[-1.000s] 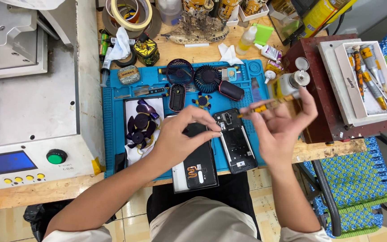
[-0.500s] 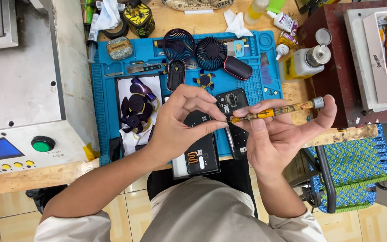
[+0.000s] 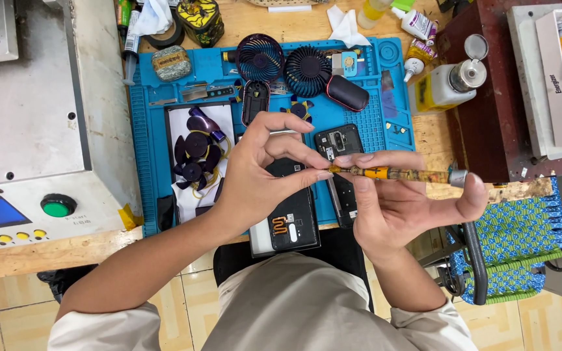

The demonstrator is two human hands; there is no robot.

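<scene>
**One screwdriver held between two hands over an opened phone**

A single screwdriver [image 3: 395,173], with a yellow and amber patterned handle and a silver end cap, is held level above the near edge of the blue work mat [image 3: 139,162]. It is grasped by the right hand [image 3: 398,208]: the handle lies across the fingers and the thumb is pressed against the cap. The left hand [image 3: 261,172] is closed in a pinch at the tool's tip, where thumb and forefinger meet; whether something tiny is held there cannot be told.

Beneath the hands, two phone parts are seen on the mat: one opened black phone body [image 3: 341,162] with its camera cluster showing, and one black back panel [image 3: 291,221] with an orange coil mark, which overhangs the near edge of the table [image 3: 47,250].

Toward the far edge of the mat, two small round fans are laid side by side, one dark blue [image 3: 259,58] and one black [image 3: 307,70]. One black oval capsule [image 3: 347,93] is set just beside the black fan. At the mat's left part, one white tray [image 3: 178,195] carries loose purple fan blades.

One grey machine [image 3: 27,117] with one green button [image 3: 58,205] and one blue screen occupies the table's left edge. One white pump bottle [image 3: 447,88] stands near the right edge of the mat. One tape roll [image 3: 164,39] lies at the far left corner of the mat.
</scene>
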